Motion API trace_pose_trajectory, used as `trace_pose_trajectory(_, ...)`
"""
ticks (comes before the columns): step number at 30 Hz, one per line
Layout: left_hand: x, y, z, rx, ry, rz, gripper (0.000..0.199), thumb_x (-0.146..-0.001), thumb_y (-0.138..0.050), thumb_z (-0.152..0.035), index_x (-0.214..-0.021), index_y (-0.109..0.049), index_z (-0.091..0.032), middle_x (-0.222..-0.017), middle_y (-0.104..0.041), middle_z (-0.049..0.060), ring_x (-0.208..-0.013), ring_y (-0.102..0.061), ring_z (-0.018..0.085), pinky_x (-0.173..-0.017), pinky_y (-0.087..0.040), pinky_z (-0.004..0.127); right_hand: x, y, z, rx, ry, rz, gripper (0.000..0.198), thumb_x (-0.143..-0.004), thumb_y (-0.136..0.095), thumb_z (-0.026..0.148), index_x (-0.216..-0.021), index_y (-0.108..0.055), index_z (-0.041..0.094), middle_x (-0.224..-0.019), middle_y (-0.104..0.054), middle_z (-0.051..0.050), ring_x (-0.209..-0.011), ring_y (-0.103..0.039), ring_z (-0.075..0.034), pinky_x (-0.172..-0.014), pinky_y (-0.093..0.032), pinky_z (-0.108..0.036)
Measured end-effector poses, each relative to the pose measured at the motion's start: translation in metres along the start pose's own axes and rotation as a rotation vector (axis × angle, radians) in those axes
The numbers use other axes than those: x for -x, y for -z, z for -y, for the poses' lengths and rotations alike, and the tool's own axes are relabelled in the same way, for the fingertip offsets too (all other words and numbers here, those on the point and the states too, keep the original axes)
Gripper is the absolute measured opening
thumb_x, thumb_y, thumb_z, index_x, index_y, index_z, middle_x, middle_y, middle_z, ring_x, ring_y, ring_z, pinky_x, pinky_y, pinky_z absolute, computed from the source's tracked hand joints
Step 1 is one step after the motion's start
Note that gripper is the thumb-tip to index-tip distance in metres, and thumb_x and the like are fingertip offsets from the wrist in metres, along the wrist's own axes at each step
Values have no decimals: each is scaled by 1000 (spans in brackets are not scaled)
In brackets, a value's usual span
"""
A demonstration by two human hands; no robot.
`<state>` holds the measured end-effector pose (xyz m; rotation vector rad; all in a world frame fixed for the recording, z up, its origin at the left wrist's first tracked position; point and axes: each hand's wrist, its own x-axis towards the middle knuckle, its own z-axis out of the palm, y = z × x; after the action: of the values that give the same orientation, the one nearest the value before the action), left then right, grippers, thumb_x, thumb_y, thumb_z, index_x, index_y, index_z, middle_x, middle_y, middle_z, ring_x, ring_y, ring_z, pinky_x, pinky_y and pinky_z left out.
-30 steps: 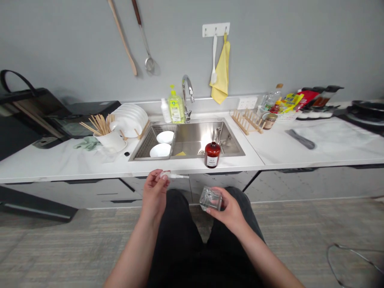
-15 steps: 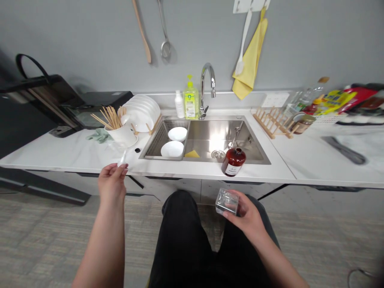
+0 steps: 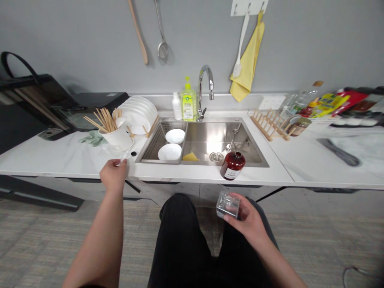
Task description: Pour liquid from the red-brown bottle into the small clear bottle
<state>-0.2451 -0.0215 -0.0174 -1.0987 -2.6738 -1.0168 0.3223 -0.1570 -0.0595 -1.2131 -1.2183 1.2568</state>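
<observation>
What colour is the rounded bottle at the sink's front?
The rounded bottle is dark brownish red with a white label, best in the head view.

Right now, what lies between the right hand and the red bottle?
In the head view, only the counter's front edge and cabinet front show between the right hand and the red bottle.

Two hands (image 3: 113,174), one clear square container (image 3: 224,204), two bowls (image 3: 169,152), one faucet (image 3: 201,86).

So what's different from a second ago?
The left hand took the slim white piece left, to the counter by the white chopstick holder; whether it let go isn't clear. The right hand still holds the clear square container; the red-brown bottle stayed by the sink.
</observation>
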Motion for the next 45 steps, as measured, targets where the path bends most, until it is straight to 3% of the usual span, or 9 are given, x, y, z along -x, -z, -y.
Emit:
trace_pose_trajectory(12, 20, 9, -17, -55, -123, -36, 57, -99, -64, -57, -132, -74, -12, -111, -78, 20, -112, -73, 38, -102, -55, 50, 4, -5, 9, -64, 37, 29, 77, -73, -106, 40, -140, -72, 25, -134, -84, -14, -114, -87, -36, -106, -71, -52)
trace_pose_trajectory(17, 93, 37, -21, 42, -331, -247, 52, -103, -59, -56, -128, -71, -13, -126, -72, 23, -133, -65, 43, -114, -53, 56, 12, -1, 13, -59, 94, 16, 77, -72, -104, 36, -141, -72, 27, -136, -83, -12, -110, -86, -33, -102, -72, -49)
trace_pose_trajectory(20, 157, 48, -37, 126, -426, -234, 46, -102, -63, -55, -125, -71, -15, -120, -70, 20, -132, -63, 44, -114, -53, 59, 19, 1, 14, -48, 105, 35, 77, -73, -103, 35, -142, -71, 27, -137, -82, -12, -112, -86, -32, -103, -71, -48)
trace_pose_trajectory(22, 203, 50, -55, 248, -486, -139, 40, -101, -67, -54, -120, -71, -19, -110, -69, 15, -116, -66, 39, -109, -54, 58, 23, 2, 15, -52, 99, 58, 76, -74, -102, 35, -143, -71, 27, -137, -82, -12, -113, -86, -33, -103, -71, -49)
trace_pose_trajectory(25, 268, 44, -83, 566, -571, 318, 36, -96, -78, -48, -124, -72, -26, -114, -73, 11, -104, -69, 33, -99, -59, 51, 30, 0, 20, -60, 106, 94, 74, -76, -102, 35, -143, -71, 29, -136, -83, -11, -113, -85, -33, -104, -71, -51)
trace_pose_trajectory(28, 318, 39, -105, 869, -562, 898, 68, -91, -89, -44, -154, -65, -30, -152, -72, 15, -137, -71, 37, -112, -60, 51, 37, -4, 29, -69, 166, 133, 75, -78, -102, 36, -145, -71, 30, -140, -80, -11, -122, -83, -34, -107, -70, -52)
trace_pose_trajectory(31, 345, 39, -118, 958, -529, 1185, 92, -83, -99, -43, -165, -59, -30, -164, -68, 17, -151, -66, 41, -125, -55, 55, 43, -7, 37, -62, 258, 165, 77, -79, -103, 36, -148, -71, 31, -154, -73, -13, -140, -75, -37, -113, -68, -52)
trace_pose_trajectory(42, 357, 47, -112, 1045, -351, 1107, 87, -61, -111, -49, -134, -71, -26, -130, -83, 15, -121, -81, 39, -107, -66, 50, 47, 4, 40, 124, 317, 291, 109, -79, -106, 49, -173, -52, 38, -179, -51, -15, -163, -54, -42, -120, -62, -58)
trace_pose_trajectory(45, 353, 48, -100, 1052, -296, 1053, 91, -56, -112, -49, -132, -70, -26, -131, -83, 15, -123, -81, 40, -109, -66, 52, 18, 22, 44, 132, 355, 104, 116, -84, -101, 52, -180, -37, 39, -174, -57, -17, -158, -60, -40, -119, -62, -59)
